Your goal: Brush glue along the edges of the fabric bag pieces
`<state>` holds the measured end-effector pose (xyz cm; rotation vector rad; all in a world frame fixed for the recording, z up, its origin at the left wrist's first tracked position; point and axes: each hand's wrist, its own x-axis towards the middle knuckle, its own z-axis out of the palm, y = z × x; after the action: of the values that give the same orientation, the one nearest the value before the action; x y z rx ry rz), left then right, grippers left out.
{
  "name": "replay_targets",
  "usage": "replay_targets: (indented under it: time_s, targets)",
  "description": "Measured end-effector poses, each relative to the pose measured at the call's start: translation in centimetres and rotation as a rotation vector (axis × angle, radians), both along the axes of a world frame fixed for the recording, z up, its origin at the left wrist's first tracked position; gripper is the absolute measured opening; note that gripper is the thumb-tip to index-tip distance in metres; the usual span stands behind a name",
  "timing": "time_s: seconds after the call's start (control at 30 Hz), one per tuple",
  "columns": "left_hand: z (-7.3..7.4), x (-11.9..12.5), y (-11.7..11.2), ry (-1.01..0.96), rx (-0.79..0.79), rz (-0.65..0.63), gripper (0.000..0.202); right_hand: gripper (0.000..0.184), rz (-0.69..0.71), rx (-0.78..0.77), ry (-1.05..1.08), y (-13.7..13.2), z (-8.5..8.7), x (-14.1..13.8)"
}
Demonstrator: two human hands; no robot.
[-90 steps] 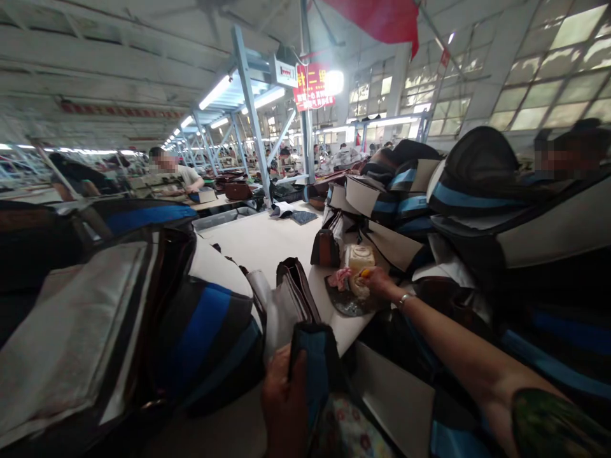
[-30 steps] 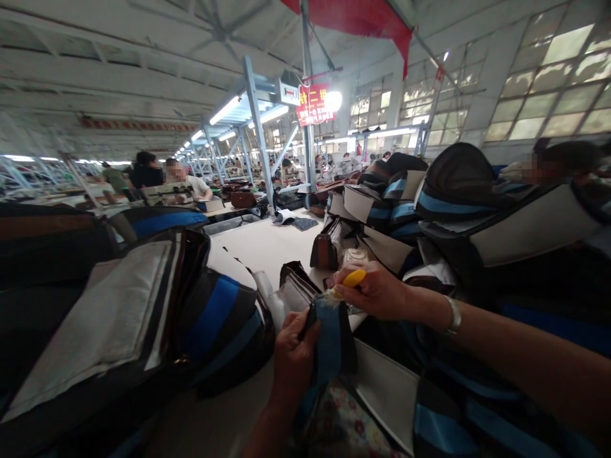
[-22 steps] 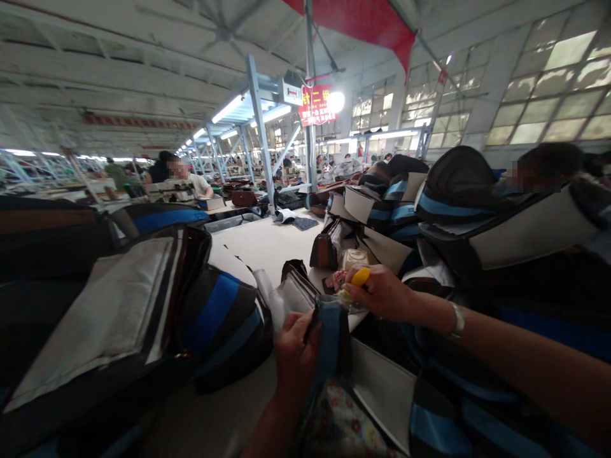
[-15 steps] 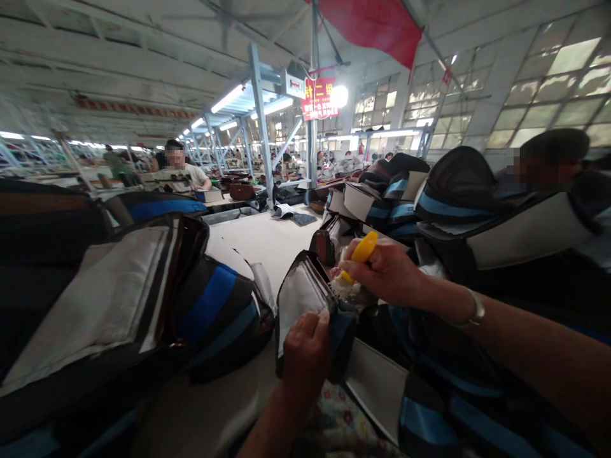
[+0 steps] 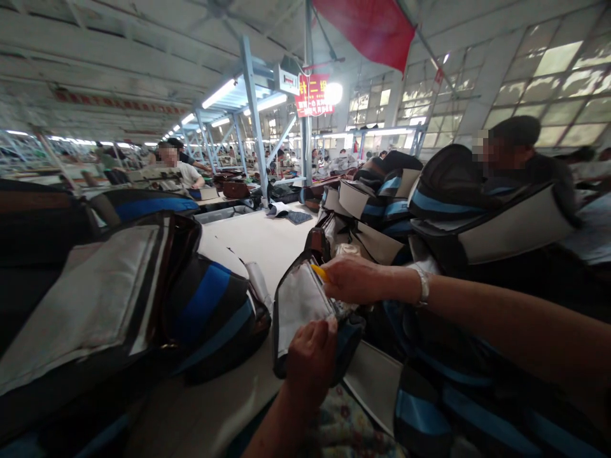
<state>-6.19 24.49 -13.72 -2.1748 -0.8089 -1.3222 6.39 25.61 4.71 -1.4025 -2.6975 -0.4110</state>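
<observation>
My left hand [image 5: 312, 353] has its fingers closed on the near edge of a small dark bag [image 5: 300, 296] with a light grey lining, steadying it on the table. Over the bag's far right edge, my right hand [image 5: 356, 280] is closed round a yellow-handled tool [image 5: 319, 273]. Only the tool's yellow end shows beyond the fingers; its working part is hidden, so its exact kind is unclear. A blue panel [image 5: 348, 340] shows on the bag's right side, below the hands.
Large bags with blue stripes [image 5: 205, 296] crowd the left. More striped bags [image 5: 449, 191] are heaped to the right. The white tabletop [image 5: 238, 235] runs ahead, with dark fabric pieces [image 5: 298, 217] on it. A co-worker [image 5: 515, 146] is at the right, another person [image 5: 176, 168] farther left.
My right hand has moved left and turned over, bringing the yellow tool from beside the bag to its edge. The left hand keeps its hold. The view has shifted slightly.
</observation>
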Motion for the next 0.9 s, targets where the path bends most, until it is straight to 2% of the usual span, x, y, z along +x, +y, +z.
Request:
replay_targets:
  time_s: [0.07, 0.13, 0.23, 0.3, 0.37, 0.4, 0.47, 0.53, 0.6, 0.67, 0.73, 0.83, 0.9]
  targets:
    - [-0.1, 0.0, 0.0, -0.002, 0.015, -0.005, 0.024, 0.022, -0.024, 0.035, 0.055, 0.1, -0.3, -0.2]
    - [-0.2, -0.3, 0.1, -0.014, -0.002, -0.02, 0.022, 0.02, -0.019, -0.01, 0.181, 0.5, -0.6, 0.0]
    - [0.4, -1.6, 0.5, -0.09, -0.086, -0.092, 0.023, 0.019, -0.092, -0.112, 0.61, 1.3, -0.3, 1.6]
    - [1.4, -3.2, 0.9, -0.199, -0.179, -0.154, 0.023, 0.02, -0.16, -0.09, 0.912, 1.5, 0.0, 3.2]
    - [2.4, -4.8, 1.3, -0.327, -0.307, -0.204, 0.016, 0.026, -0.167, -0.077, 1.061, 0.8, -0.3, 4.6]
    - [2.9, -5.5, 1.5, -0.375, -0.378, -0.22, 0.012, 0.028, -0.153, -0.108, 1.138, 0.2, -0.9, 5.0]
    - [3.4, -6.5, 1.9, -0.439, -0.494, -0.233, 0.01, 0.024, -0.102, -0.292, 1.361, -1.3, -2.9, 4.9]
    - [3.2, -7.0, 2.2, -0.492, -0.543, -0.187, 0.016, 0.016, -0.007, -0.659, 1.702, -2.6, -5.7, 3.8]
    - [2.7, -7.2, 2.2, -0.533, -0.462, -0.073, 0.025, 0.012, 0.117, -0.915, 1.952, -3.5, -8.0, 2.2]
    - [2.1, -7.2, 1.7, -0.517, -0.308, 0.048, 0.022, 0.012, 0.212, -0.973, 2.079, -3.7, -9.3, 0.6]
    - [1.7, -7.3, 0.8, -0.451, -0.213, 0.098, 0.013, 0.013, 0.241, -0.978, 2.161, -3.4, -9.8, -0.6]
    - [1.2, -7.3, -1.0, -0.354, -0.278, 0.053, 0.024, 0.015, 0.21, -1.002, 2.24, -3.1, -10.1, -1.8]
    - [0.8, -7.1, -1.7, -0.317, -0.33, 0.04, 0.041, 0.016, 0.206, -1.013, 2.266, -3.2, -10.4, -2.6]
